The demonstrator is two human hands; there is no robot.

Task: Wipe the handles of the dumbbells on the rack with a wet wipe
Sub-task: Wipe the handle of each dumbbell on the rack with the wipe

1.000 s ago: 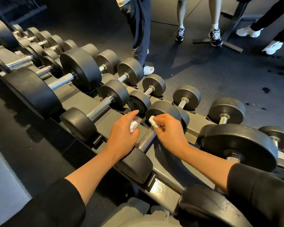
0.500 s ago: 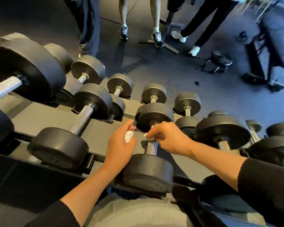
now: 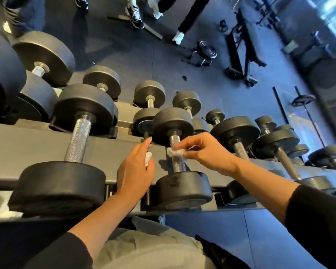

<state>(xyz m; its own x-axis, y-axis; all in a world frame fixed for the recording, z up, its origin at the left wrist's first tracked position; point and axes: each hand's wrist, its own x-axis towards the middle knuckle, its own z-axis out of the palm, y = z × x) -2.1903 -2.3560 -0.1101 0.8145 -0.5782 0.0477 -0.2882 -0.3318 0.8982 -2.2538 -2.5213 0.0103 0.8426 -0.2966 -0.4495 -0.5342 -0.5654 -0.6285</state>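
Note:
A small black dumbbell [image 3: 182,189] lies on the grey rack [image 3: 27,144] in the middle of the view, its knurled steel handle [image 3: 177,164] pointing away from me. My right hand [image 3: 206,152] pinches a crumpled white wet wipe [image 3: 176,152] against the upper part of that handle. My left hand [image 3: 136,169] hovers just left of the dumbbell over the rack shelf, with a second small white wad of wipe [image 3: 147,161] tucked between thumb and fingers. A bigger dumbbell [image 3: 78,144] sits to the left, another [image 3: 239,144] to the right.
More dumbbells fill a lower far row [image 3: 149,94] and the rack's right end [image 3: 279,144]. People's legs and shoes [image 3: 136,14] stand on the dark floor beyond. A bench frame [image 3: 241,51] and a small plate stand [image 3: 206,49] are at the back right.
The camera has swung right and down over the rack. My right hand has slid the wipe a little along the handle; my left hand stays beside the dumbbell with its wad.

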